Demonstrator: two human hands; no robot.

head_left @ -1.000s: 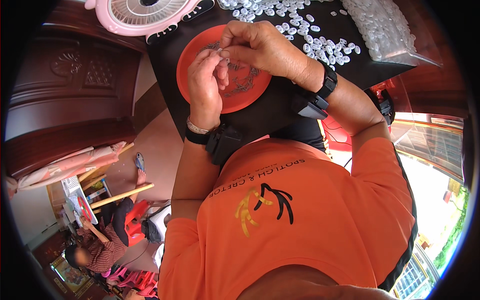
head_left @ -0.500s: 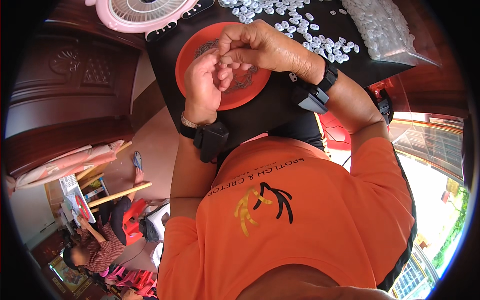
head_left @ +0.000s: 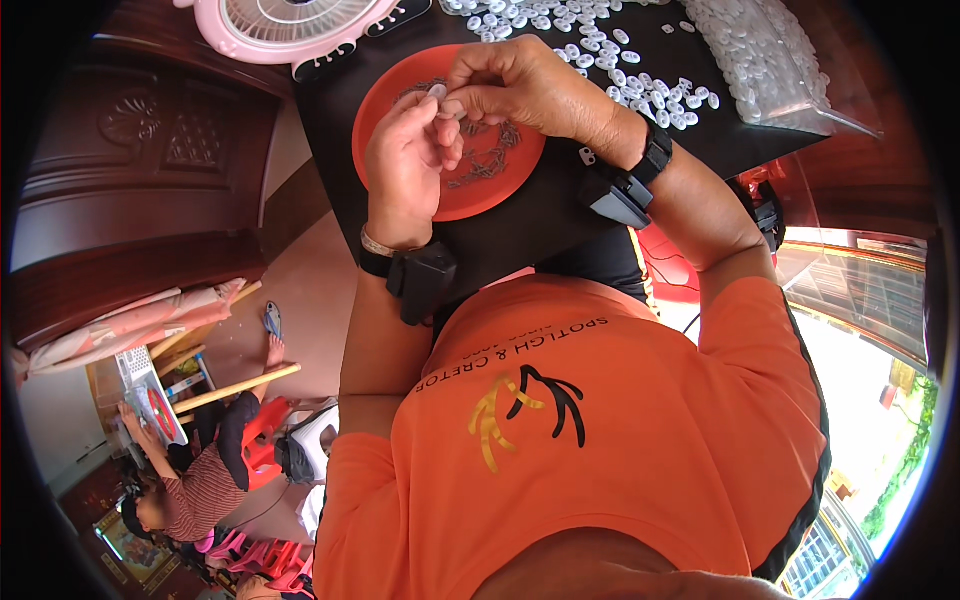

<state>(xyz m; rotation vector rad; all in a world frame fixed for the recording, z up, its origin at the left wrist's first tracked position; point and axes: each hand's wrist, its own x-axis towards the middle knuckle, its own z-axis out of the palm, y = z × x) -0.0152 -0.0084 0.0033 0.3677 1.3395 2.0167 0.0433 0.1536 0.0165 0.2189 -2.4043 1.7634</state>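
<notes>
Both my hands meet over a round orange-red plate that holds many thin grey metal pieces. A small whitish oval piece shows at the fingertips of my left hand, which is closed in a pinch, palm turned up. My right hand comes in from the right, its thumb and forefinger pressed together beside that piece. Whatever it pinches is too small to tell. To the right of the plate, white oval plastic pieces with small holes lie scattered on the black table.
A clear bag full of the same white pieces lies at the far right. The pink fan stands at the far left, near the plate. Another person sits low at the left by a red stool.
My right hand has shifted slightly up and left, its fingers changing position. The whitish oval piece now shows at my left fingertips. At the left, the other person's arm has moved.
</notes>
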